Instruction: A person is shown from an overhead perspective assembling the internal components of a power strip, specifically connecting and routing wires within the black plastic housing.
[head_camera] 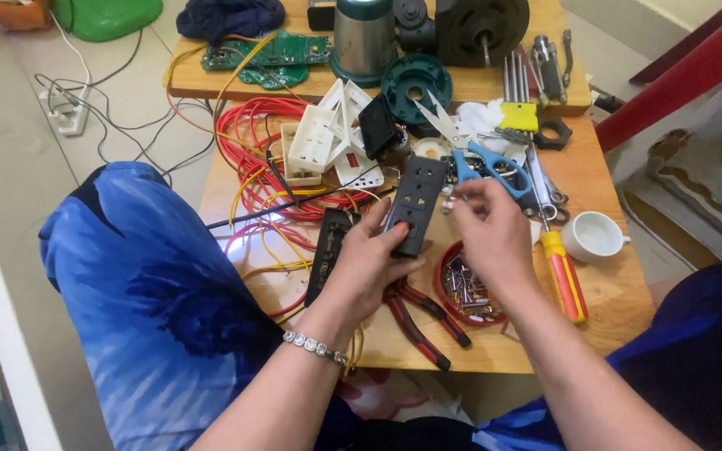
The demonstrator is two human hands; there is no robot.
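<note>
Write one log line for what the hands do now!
left hand: holds black socket plate | right hand: pinches small part at plate edge | below: red screw dish

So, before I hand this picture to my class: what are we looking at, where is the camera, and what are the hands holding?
The single picture comes from a camera worn on a person's head, looking down at their own two bare hands over a low wooden table. The left hand holds a black socket plate upright. The right hand pinches something small at the plate's edge, too small to identify. Around them lie blue-handled scissors, a yellow-and-red screwdriver, red-handled pliers, a red dish of small metal parts, red and yellow wires, white socket parts and a white cup.
</note>
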